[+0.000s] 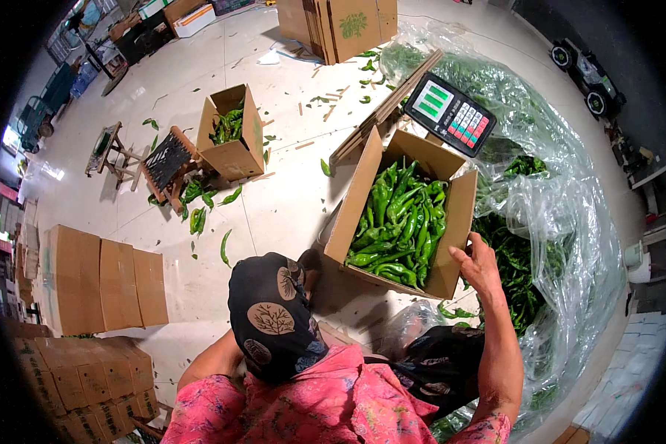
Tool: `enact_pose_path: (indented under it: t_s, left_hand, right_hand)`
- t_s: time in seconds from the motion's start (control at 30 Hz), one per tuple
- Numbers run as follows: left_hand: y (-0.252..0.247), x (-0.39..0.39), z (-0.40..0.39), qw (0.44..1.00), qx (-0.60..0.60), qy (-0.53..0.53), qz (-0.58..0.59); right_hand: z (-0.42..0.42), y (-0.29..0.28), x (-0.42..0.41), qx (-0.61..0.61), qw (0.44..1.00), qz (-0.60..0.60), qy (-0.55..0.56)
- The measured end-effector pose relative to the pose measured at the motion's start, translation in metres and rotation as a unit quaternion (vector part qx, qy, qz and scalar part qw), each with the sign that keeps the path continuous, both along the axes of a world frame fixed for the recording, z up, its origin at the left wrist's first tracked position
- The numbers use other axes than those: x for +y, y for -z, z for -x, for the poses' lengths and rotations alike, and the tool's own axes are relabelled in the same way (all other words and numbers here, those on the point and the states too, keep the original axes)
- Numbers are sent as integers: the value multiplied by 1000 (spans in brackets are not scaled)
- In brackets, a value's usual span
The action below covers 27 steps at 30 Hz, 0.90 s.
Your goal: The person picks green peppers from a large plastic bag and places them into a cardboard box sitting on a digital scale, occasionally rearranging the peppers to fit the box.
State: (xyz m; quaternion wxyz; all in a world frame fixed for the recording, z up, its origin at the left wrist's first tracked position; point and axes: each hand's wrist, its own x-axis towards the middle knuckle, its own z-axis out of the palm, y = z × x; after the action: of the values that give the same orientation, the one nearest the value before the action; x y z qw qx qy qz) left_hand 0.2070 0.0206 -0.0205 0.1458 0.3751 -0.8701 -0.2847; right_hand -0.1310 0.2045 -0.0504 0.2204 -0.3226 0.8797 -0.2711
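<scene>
My right hand [476, 263] grips the right wall of an open cardboard box [361, 205], its thumb over the top edge. Long green peppers [402, 216] fill much of the box. Just behind the box stands the display and keypad of an electronic scale [449, 114], its screen lit green. My left hand is out of view; that arm goes down behind my raised knee, which is covered in dark patterned cloth [272, 316]. To the right of the box, more green peppers [505, 266] lie in a heap under clear plastic sheeting [560, 222].
Another cardboard box [230, 158] with peppers stands farther left, beside a low folding stool [169, 161]. Loose peppers [198, 221] are scattered on the tiled floor. Stacked cartons [105, 283] stand at the left. Flattened cardboard [386, 108] leans by the scale; folded boxes [338, 28] stand behind.
</scene>
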Motion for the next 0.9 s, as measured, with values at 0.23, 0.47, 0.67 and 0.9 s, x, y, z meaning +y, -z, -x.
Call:
enact_pose_path:
  t_s: [0.23,0.47,0.67,0.9]
  left_hand:
    - [-19,1,-1,1000,-4,-8,28]
    - [-40,7,11,998,-10,-6,62]
    - [-53,12,32,997,-6,10,79]
    - [-41,16,41,997,-5,40,72]
  right_hand:
    - [0,4,2,-30,999,10,32]
    - [-2,15,3,-20,998,50,15]
    - [0,13,1,-24,999,38,20]
    - [-1,14,-1,8,999,29,24]
